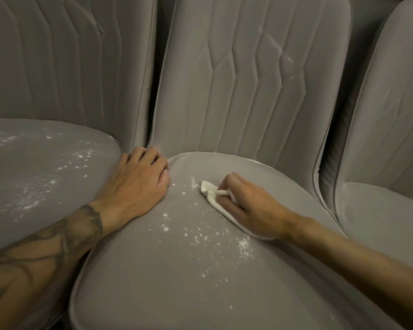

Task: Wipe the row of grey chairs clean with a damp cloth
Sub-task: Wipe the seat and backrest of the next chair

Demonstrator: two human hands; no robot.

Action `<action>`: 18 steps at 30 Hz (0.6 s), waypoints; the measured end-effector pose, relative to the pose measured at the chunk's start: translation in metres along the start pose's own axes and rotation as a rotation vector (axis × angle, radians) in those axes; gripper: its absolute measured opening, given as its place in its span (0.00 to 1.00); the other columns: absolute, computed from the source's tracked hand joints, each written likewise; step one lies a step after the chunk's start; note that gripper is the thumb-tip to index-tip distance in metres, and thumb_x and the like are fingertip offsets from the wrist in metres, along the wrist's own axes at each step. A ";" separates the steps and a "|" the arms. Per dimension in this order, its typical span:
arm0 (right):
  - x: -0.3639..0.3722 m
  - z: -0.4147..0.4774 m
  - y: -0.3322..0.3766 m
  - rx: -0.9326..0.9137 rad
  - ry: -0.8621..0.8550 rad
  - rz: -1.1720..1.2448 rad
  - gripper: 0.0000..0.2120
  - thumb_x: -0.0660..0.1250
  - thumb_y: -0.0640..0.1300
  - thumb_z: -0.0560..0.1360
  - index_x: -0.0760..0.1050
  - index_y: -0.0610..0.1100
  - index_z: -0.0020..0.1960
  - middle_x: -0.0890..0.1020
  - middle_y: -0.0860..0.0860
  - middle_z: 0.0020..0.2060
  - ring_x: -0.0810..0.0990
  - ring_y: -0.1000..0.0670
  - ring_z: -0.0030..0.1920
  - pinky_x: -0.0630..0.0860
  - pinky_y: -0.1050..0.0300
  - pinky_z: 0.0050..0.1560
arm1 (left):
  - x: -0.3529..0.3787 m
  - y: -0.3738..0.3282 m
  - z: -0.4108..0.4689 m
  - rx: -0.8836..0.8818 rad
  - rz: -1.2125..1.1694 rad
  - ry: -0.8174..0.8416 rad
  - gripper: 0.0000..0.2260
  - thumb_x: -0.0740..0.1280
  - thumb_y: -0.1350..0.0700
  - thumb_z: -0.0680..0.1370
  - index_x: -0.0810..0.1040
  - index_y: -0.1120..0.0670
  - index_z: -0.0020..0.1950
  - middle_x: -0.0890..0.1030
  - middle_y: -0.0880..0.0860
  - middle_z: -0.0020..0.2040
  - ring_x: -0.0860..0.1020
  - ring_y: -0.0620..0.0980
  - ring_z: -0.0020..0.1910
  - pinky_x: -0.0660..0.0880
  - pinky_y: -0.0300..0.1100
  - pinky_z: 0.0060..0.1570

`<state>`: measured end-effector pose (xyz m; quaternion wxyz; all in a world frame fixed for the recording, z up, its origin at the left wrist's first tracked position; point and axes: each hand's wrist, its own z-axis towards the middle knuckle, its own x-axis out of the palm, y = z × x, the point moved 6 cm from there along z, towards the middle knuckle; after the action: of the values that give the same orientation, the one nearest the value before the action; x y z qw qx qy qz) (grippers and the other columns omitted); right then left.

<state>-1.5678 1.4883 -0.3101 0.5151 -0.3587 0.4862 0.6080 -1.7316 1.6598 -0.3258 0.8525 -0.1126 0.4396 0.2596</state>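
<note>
Grey velvety upholstery across the whole view: three chairs side by side, backs stitched in vertical channels with a zigzag bend. Nearest, the middle chair (153, 270), seat rounded and piped at the rim, sprinkled with white powder (196, 234) in specks and small clumps from the centre toward the right front. Touching it, the left chair (34, 177), seat likewise speckled white. Just beside on the other flank, the right chair (379, 222). A few white flecks high on the right of the middle back as well.

Small, white and crumpled, the cloth (209, 190), lying on the middle seat toward the rear, partly under the right hand (250, 210). Pinched there between thumb and curled fingers, a twisted corner poking out leftward, the rest trailing beneath the palm.

At the seat's rear left corner, the left hand (138, 184), fingers curled over the edge with tips sunk in the gap by the left chair, thumb flat on the seat, gripping that edge. Tattooed forearm (57, 246) lying along the seam between the two seats.
</note>
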 end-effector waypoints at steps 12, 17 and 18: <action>0.007 0.016 0.010 0.007 -0.024 0.023 0.10 0.57 0.60 0.82 0.67 0.53 0.51 0.74 0.55 0.46 0.71 0.56 0.41 0.67 0.64 0.42 | 0.000 0.000 0.000 -0.007 -0.010 -0.023 0.13 0.53 0.48 0.82 0.76 0.50 0.53 0.75 0.50 0.55 0.70 0.53 0.53 0.67 0.50 0.51; -0.010 0.037 -0.051 0.253 0.017 -0.115 0.12 0.58 0.54 0.84 0.71 0.45 0.56 0.76 0.46 0.52 0.76 0.45 0.51 0.67 0.55 0.48 | -0.003 -0.001 -0.001 -0.009 0.001 -0.019 0.13 0.54 0.49 0.82 0.77 0.51 0.52 0.75 0.51 0.54 0.70 0.54 0.53 0.67 0.51 0.51; -0.012 0.046 -0.063 0.359 0.009 -0.149 0.14 0.57 0.52 0.84 0.71 0.41 0.59 0.76 0.43 0.56 0.76 0.41 0.55 0.68 0.52 0.51 | -0.003 -0.001 -0.001 -0.010 0.006 -0.015 0.13 0.54 0.49 0.82 0.77 0.50 0.53 0.75 0.51 0.55 0.70 0.54 0.53 0.67 0.51 0.51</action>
<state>-1.5007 1.5286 -0.3002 0.6122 -0.2987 0.5613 0.4700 -1.7335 1.6568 -0.3239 0.8544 -0.1136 0.4321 0.2654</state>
